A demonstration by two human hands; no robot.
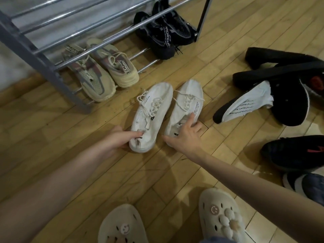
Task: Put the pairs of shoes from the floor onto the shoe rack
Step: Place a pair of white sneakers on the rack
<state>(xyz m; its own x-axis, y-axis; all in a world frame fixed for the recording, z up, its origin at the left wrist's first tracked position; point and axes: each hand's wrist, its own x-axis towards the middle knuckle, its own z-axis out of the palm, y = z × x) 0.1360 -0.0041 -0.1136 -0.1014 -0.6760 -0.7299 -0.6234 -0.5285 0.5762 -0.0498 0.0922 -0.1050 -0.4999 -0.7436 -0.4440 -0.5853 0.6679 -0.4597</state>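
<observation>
Two white lace-up shoes lie side by side on the wooden floor, toes toward the rack. My left hand [119, 139] grips the heel of the left white shoe [152, 111], with a finger hooked into its opening. Over the heel of the right white shoe [187, 102] my right hand [185, 135] lies spread, fingers straight, touching it. The metal shoe rack [73, 37] stands at the upper left. On its bottom bars sit a beige pair [103, 71] and a black pair [163, 34].
A heap of black shoes [287, 81], one showing a white lining, lies at the right. More dark shoes [294, 151] sit at the right edge below. My feet in pale clogs [222, 216] stand at the bottom. Bare wooden floor lies at the lower left.
</observation>
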